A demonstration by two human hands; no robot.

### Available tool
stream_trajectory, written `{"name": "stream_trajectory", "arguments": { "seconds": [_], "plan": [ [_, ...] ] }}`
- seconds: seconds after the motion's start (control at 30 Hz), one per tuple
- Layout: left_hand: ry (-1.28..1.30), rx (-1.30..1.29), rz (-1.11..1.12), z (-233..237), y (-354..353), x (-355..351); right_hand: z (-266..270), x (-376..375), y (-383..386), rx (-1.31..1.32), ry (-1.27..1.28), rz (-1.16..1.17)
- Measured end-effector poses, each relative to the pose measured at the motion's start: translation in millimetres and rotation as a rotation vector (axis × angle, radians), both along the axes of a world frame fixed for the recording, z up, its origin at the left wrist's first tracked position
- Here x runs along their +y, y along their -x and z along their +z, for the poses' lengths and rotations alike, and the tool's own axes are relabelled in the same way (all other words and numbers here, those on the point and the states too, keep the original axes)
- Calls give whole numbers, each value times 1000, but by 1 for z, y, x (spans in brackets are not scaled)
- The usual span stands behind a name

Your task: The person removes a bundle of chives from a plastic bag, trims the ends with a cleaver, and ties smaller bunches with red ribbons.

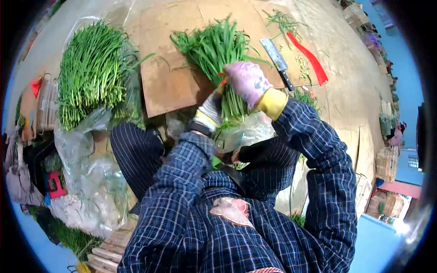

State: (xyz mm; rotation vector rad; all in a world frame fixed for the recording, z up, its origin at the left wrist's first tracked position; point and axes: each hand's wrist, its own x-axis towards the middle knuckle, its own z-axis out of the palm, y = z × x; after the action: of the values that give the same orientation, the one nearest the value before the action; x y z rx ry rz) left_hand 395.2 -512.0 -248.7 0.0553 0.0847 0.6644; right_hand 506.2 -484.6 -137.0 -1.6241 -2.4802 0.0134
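A bunch of long green stalks (pixel 217 48) lies over the cardboard, its leafy ends pointing away from me and its pale ends toward my lap. My left hand (pixel 210 109), in a white and grey striped glove, is closed at the bunch's left side. On the right side, my right hand (pixel 247 83), in a pink glove with a yellow cuff, is closed at the middle of the stalks. A bit of red-orange strip (pixel 222 78) shows between the two hands, at the fingers.
A big pile of green stalks (pixel 93 73) lies on plastic at the left. Right of the bunch are a cleaver (pixel 276 61) with a black handle and a red strip (pixel 309 57). Loose trimmings (pixel 286 22) lie beyond. Clear plastic (pixel 98 168) spreads at the lower left.
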Motion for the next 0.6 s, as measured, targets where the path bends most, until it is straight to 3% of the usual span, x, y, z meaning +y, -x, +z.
{"name": "stream_trajectory", "arguments": {
  "seconds": [0.03,0.07,0.13,0.23,0.27,0.4,0.47,0.53,0.6],
  "plan": [
    [51,-33,35,12,-11,0,14,-5,2,-61,-19,74],
    [-109,-187,192,17,-23,-3,26,-13,-4,42,-187,259],
    [-54,-97,358,-13,-68,18,50,-13,-8,-190,-129,104],
    [-54,115,475,-3,-107,27,59,27,-50,-78,3,-220],
    [-132,260,467,1,-116,15,56,56,-59,-98,-18,-434],
    [-913,1043,297,-40,-143,-115,79,148,-83,-315,-45,-594],
    [-1111,1121,58,-78,-127,-134,106,177,-74,-204,-110,-683],
    [-1094,1112,-75,-97,-101,-121,123,194,-67,-21,-211,-616],
    [-521,831,55,-43,-54,-68,139,194,-59,-42,-361,-507]
  ]
}}
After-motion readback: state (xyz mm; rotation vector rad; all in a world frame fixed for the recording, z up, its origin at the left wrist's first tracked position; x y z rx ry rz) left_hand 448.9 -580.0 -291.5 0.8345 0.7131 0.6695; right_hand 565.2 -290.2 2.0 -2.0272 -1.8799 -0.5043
